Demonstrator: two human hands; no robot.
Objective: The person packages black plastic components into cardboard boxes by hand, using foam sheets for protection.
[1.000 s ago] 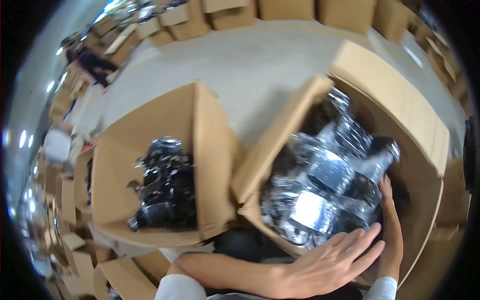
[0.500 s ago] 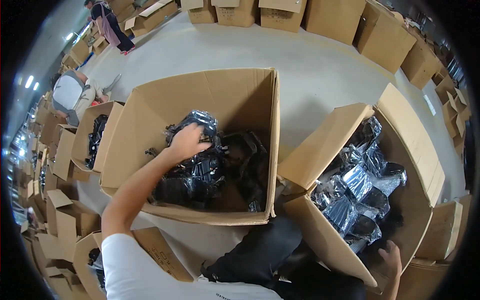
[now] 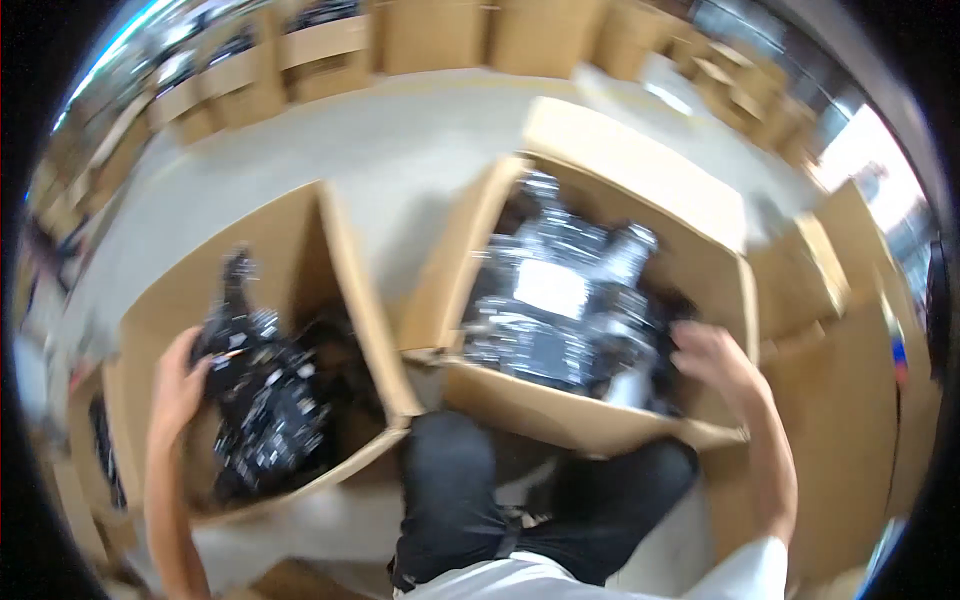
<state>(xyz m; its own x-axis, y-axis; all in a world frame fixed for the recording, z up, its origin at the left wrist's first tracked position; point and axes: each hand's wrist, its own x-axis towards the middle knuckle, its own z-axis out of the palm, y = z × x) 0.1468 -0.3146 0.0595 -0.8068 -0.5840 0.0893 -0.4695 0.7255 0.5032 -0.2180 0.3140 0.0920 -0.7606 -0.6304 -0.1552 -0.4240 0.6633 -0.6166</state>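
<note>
Black packets [image 3: 265, 400] against left hand [image 3: 178, 385]

A warehouse or packing floor was indicated by rows of brown cardboard cartons [image 3: 330, 55] stacked along a bare grey concrete floor [image 3: 330, 150], and by 2 open cartons [image 3: 610, 420] that were filled with black goods sealed in shiny plastic bags [image 3: 545, 300].

Half a second ago the left hand [image 3: 180, 385] lay on top of the black bagged parts [image 3: 262, 400] mid-box; now it grips their left edge in the left carton [image 3: 345, 270]. The right hand [image 3: 712, 355], formerly outside, low beside the right carton [image 3: 520, 405], now reaches into its shiny bags [image 3: 560, 300].
</note>
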